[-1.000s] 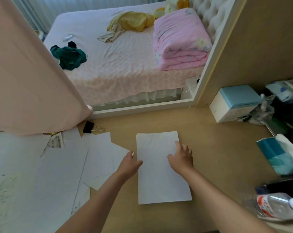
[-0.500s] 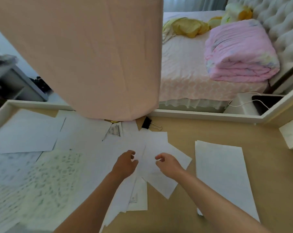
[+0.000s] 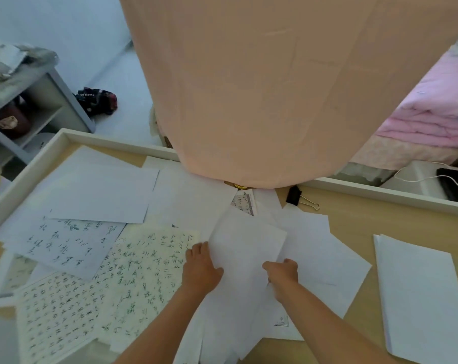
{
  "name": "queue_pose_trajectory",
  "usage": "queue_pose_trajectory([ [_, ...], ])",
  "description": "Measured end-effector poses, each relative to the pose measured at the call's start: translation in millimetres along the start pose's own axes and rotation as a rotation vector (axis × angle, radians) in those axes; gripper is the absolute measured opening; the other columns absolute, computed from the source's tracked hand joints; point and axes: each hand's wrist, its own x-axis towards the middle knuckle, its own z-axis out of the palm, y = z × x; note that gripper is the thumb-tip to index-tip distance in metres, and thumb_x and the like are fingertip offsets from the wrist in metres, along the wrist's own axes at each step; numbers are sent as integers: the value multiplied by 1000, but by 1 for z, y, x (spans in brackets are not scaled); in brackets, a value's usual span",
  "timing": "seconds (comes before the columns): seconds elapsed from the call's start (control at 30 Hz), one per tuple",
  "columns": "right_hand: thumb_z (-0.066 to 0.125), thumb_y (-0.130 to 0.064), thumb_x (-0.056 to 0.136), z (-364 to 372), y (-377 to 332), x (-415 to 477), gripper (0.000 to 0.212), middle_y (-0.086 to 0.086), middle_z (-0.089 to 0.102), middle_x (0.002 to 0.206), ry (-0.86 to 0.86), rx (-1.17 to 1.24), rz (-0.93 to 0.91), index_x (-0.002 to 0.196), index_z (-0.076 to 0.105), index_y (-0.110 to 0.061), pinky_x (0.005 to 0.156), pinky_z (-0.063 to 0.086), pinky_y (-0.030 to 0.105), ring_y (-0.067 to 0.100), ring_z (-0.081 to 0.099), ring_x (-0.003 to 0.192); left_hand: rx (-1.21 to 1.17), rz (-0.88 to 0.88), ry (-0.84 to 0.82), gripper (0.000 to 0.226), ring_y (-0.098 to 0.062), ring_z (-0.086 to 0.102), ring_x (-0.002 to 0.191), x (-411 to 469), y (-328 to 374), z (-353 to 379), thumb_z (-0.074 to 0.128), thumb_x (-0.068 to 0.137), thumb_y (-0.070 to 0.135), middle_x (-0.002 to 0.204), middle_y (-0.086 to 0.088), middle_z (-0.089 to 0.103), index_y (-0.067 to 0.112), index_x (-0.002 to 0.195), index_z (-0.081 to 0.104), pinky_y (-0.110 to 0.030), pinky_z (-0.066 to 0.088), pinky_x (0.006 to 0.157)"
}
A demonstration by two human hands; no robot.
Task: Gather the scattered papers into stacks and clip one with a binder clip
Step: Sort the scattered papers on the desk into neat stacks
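A blank sheet [image 3: 246, 248] is lifted at the middle of a paper-strewn desk [image 3: 354, 224], held from both sides. The left hand [image 3: 200, 271] grips its left edge, fingers close together and thumb laid on the paper. The right hand [image 3: 283, 271] pinches the right edge with curled fingers.

Beneath and around the sheet lie the scattered papers [image 3: 133, 279], overlapping at all angles. Those to the left are covered in handwriting, while those nearer the far rim are plain white. To the right, apart from the mess, a neat stack [image 3: 419, 298] rests squared on bare wood.

The black binder clip [image 3: 295, 196] lies by the desk's far rim, just beside the outermost loose sheets, its wire handles pointing right.

A peach curtain [image 3: 249, 88] hangs over the far edge, its hem brushing the papers. Beyond it, a folded pink quilt [image 3: 433, 114] sits at right. A grey shelf unit [image 3: 38, 101] stands on the floor at left, with a dark cloth [image 3: 97, 101] beside it.
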Motion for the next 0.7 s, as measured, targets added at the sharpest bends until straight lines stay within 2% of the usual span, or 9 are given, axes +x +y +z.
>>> queue_pose_trajectory([
  [0.07,68,-1,83,4,-1,-2,27,23,67,115,-25,-60,-68,109,64,-3,70,50,32,25,60,78,-107,22,-18,72,-28,31,134,9,-10,-9,62,90,31,146,-8,35,13,150,25,-38,40,102],
  [0.13,67,-4,86,6,-4,-2,6,20,72,101,-19,-136,-154,90,71,-3,77,55,38,23,60,71,-195,49,-21,65,-25,36,134,22,-25,-25,60,93,24,145,-7,42,15,150,30,-37,37,107],
  [0.2,63,-10,90,7,-8,0,10,15,71,95,8,-170,-221,95,68,-2,82,56,42,25,61,74,-122,111,78,59,-23,40,133,36,-48,-45,60,92,20,145,-4,47,20,147,39,-36,37,109],
  [0.27,58,-9,92,6,-14,2,8,13,69,95,1,-141,-263,97,64,-8,83,58,48,28,65,80,60,140,144,70,-24,34,138,49,-76,-64,66,87,23,152,-4,38,23,149,34,-39,33,113],
  [0.3,56,-7,92,5,-16,4,9,13,68,96,-8,-126,-284,97,63,-10,82,59,48,29,66,83,149,130,111,84,-25,28,143,55,-91,-72,72,82,30,157,-5,30,23,152,26,-42,27,117],
  [0.37,52,-4,91,0,-19,7,18,10,68,97,0,-185,-352,103,63,-10,76,56,38,24,64,83,272,130,-21,116,-26,19,147,64,-117,-82,81,67,51,161,-4,17,22,155,13,-46,20,120],
  [0.43,46,-2,90,-4,-21,8,30,3,67,98,-10,-266,-395,113,62,-13,68,49,29,18,62,85,339,164,-84,127,-24,26,142,69,-130,-90,84,57,61,156,-3,22,21,154,13,-43,27,117],
  [0.57,43,-2,89,0,-22,7,33,1,64,100,-39,-328,-377,114,57,-18,62,47,28,18,62,86,491,186,-68,113,-22,38,124,79,-128,-96,80,53,69,135,-2,39,20,142,31,-36,36,106],
  [0.7,52,-7,89,12,-17,8,16,5,67,95,-78,-354,-330,98,62,-15,62,47,28,20,63,80,530,269,-63,83,-22,39,118,85,-122,-100,77,60,66,124,1,43,23,126,50,-35,34,101],
])
